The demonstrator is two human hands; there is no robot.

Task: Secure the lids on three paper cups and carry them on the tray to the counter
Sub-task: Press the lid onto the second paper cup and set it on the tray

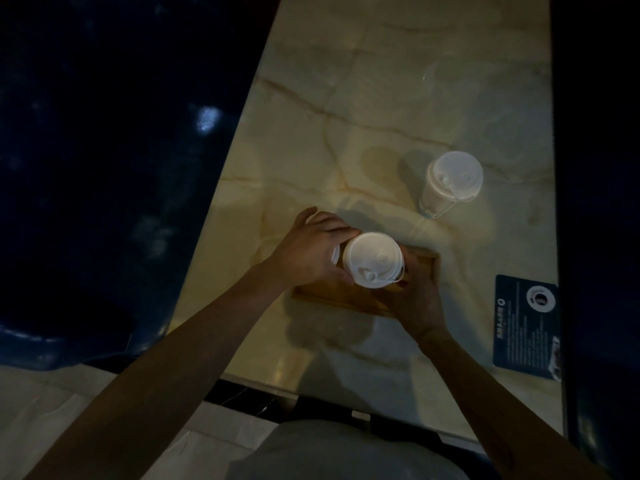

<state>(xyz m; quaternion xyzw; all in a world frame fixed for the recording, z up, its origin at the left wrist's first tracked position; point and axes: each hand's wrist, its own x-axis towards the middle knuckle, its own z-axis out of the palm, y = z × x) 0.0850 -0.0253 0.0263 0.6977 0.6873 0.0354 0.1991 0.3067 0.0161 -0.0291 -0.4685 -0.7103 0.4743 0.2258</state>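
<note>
A white paper cup with a white lid [372, 258] stands over the wooden tray [424, 263] on the marble table. My left hand [308, 252] wraps its left side and my right hand [414, 296] holds its lower right side. A sliver of another white lid [335, 254] shows under my left hand, mostly hidden. A second lidded cup [452, 180] stands alone on the table, up and to the right of the tray.
The pale marble table [363, 116] has its left edge running diagonally beside a dark blue seat [104, 168]. A dark printed card [524, 327] lies at the table's right edge. The near table edge is just below the tray.
</note>
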